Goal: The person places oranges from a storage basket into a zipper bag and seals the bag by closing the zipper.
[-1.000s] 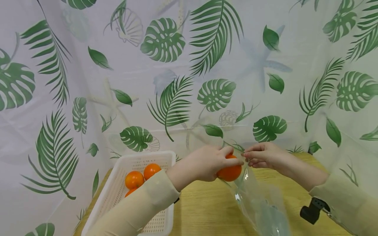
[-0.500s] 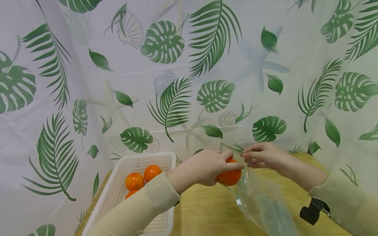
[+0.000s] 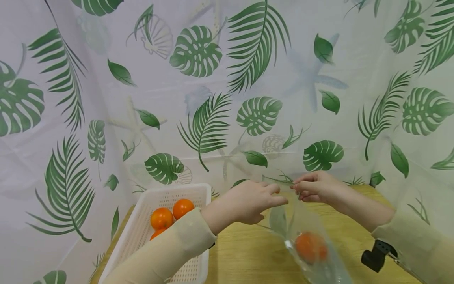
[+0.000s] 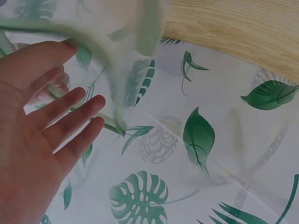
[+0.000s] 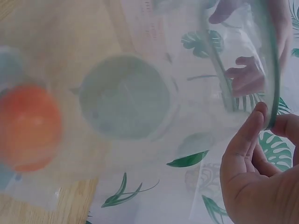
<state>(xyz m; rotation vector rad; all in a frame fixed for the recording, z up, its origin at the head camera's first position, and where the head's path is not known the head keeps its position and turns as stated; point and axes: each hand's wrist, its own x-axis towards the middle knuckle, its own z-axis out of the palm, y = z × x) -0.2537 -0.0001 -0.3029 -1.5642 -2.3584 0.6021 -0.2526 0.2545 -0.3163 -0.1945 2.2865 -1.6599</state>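
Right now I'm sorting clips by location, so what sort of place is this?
Probably a screened-off tabletop workspace, though the wider room isn't visible: a leaf-printed sheet hangs behind a wood-grain table, which holds a white basket of orange fruit.

- left hand (image 3: 250,203) and right hand (image 3: 317,187): bare
- left sleeve (image 3: 163,254): plain pale cream, broad cuff (image 3: 198,228)
- right sleeve (image 3: 422,246): matching cream
- black boxy device (image 3: 371,258) on a black strap (image 3: 384,245) at the right sleeve, toward the worktop's (image 3: 244,256) right edge
- dark sliver (image 3: 213,243) under the left sleeve (shape unclear)
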